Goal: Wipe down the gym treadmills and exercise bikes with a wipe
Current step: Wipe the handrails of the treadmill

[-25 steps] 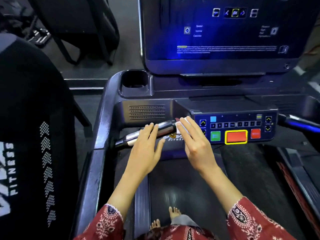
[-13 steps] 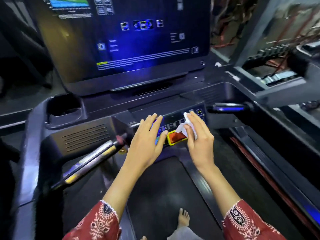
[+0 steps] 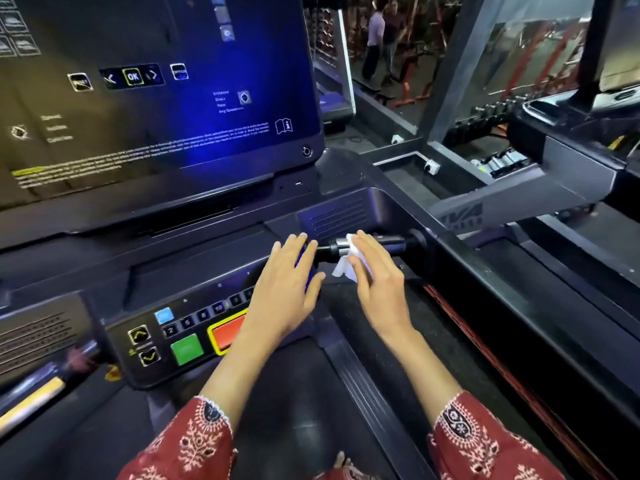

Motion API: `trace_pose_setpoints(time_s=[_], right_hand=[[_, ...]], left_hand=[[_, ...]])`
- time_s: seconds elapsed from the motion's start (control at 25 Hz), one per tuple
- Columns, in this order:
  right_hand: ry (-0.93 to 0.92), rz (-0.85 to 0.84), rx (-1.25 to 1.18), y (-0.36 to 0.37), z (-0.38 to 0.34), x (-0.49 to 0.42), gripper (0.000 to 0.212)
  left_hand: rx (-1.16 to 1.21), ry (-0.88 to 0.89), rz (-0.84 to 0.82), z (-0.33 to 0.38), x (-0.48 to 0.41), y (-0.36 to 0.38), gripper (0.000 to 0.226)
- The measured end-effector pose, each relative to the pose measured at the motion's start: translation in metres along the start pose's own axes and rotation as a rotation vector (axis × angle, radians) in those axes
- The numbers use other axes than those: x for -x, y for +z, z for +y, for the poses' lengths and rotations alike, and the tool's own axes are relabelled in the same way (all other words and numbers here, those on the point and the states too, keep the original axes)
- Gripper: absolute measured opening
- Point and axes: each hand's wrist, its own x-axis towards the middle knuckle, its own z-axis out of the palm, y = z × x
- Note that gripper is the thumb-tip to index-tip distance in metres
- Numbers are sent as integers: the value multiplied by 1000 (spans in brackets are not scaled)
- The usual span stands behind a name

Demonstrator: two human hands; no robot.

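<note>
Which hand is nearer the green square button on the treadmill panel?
Left. The left hand is up-right of the green square button; the right hand is farther right, holding a white wipe on the black handlebar.

One wide-angle view comes from a camera worn on the person's head, looking forward and down along both forearms and turned a little to the right of the treadmill's screen [image 3: 156,98]. It sits close, at arm's reach: the left hand [image 3: 287,296] and right hand [image 3: 381,285] fill the middle, the button panel [image 3: 180,334] lies lower left, and the belt [image 3: 294,393] runs along the bottom. The neighbouring treadmill [image 3: 519,188] shows at upper right.
</note>
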Motion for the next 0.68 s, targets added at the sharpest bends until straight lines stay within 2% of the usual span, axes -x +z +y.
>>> trace_pose_setpoints(time_s=[0.12,0.2,0.24,0.32,0.44,0.48,0.6,0.64,0.68], right_hand=[[-116,-185,56,20,8,-28,37],[-273,-405,230,34,11,-32,45],[-341,-451,336,37,19,-30,53],[-338,-351,454,30,43,-28,54],[-4,-154,463,28,51,-27,40],[1,-154,438,34,42,-26,41],[-278,-303,329,44,35,-23,48],[-278,-306,318,38,43,-27,48],[-173,-270,307,29,56,-30,47]], left_hand=[[-66,-63,-2,-4,-12,5,51],[-93,-89,-10,-9,-16,6,51],[-102,-92,-28,-10,-17,7,51],[-123,-84,-54,-13,-18,8,52],[-118,-57,-58,-14,-26,12,51],[-114,-41,-53,-13,-29,12,50],[-96,20,-63,-9,-41,17,49],[-101,35,-76,-8,-44,20,48],[-123,47,-94,-7,-47,23,49]])
